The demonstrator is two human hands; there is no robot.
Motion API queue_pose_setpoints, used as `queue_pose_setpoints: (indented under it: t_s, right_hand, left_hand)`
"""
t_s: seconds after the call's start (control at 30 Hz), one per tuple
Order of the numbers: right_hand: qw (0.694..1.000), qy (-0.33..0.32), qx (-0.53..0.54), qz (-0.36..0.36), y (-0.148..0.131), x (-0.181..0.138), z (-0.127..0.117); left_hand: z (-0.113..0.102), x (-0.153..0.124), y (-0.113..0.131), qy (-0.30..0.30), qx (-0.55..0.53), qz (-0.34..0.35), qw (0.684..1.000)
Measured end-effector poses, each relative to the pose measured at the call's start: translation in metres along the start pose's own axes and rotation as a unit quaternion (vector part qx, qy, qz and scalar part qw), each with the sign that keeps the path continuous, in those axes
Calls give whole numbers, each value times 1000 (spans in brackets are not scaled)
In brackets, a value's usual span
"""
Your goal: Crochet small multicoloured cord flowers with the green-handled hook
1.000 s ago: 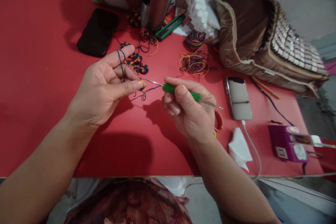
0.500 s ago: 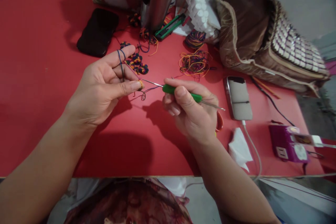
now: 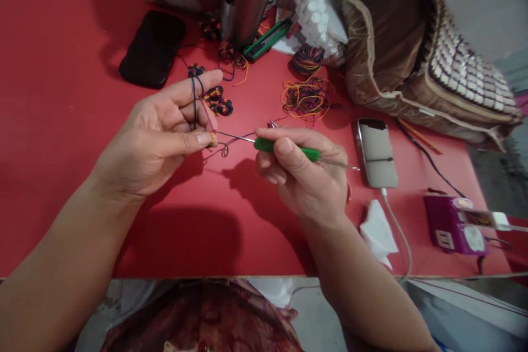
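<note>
My left hand (image 3: 160, 126) pinches a small crocheted piece (image 3: 213, 138) of yellow and dark yarn between thumb and fingers. Dark blue yarn (image 3: 194, 100) loops round its raised index finger, and a pink strand runs down to the piece. In my right hand (image 3: 307, 170) lies a crochet hook (image 3: 264, 144) with a green handle, gripped between thumb and fingers. Its thin metal shaft points left and its tip meets the piece. A second hooked end sticks out to the right. Behind my left fingers lie several crocheted flowers (image 3: 220, 105) in dark blue and orange.
Loose multicoloured yarn (image 3: 307, 98) lies beyond my right hand, below a wound bundle (image 3: 307, 60). A green box cutter (image 3: 267, 41) rests by a metal flask (image 3: 256, 0). A black phone (image 3: 152, 49), another phone (image 3: 376, 154) on a cable, a brown bag (image 3: 396, 38) and a purple adapter (image 3: 454, 225) surround the hands.
My left hand has shifted slightly left with the crocheted piece, its index finger stretched further right. The hook's handle sits slightly lower, and more of its shaft shows beside the piece.
</note>
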State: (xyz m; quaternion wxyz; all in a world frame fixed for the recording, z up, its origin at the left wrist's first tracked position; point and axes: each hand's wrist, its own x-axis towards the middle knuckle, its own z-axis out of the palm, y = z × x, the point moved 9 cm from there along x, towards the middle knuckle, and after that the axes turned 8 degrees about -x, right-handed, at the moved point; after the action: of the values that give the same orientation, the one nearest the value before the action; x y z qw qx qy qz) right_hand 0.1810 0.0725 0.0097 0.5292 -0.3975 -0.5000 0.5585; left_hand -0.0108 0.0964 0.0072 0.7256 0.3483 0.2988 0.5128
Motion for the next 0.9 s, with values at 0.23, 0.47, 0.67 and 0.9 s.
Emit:
queue_pose_setpoints:
  t_s: [0.23,0.47,0.67,0.9]
  right_hand:
    - [999,-34,3,18,-2,0,0]
    - [998,-53,2,39,-2,4,-1]
    - [995,-92,1,25,-8,6,3]
    - [993,-116,8,33,-7,7,4]
  left_hand:
    - [5,-2,-7,-41,-41,-77,995]
    - [11,-5,-15,-35,-55,-128,990]
    - [19,-8,-19,-52,-45,-162,984]
    - [17,-5,-20,-67,14,-157,985]
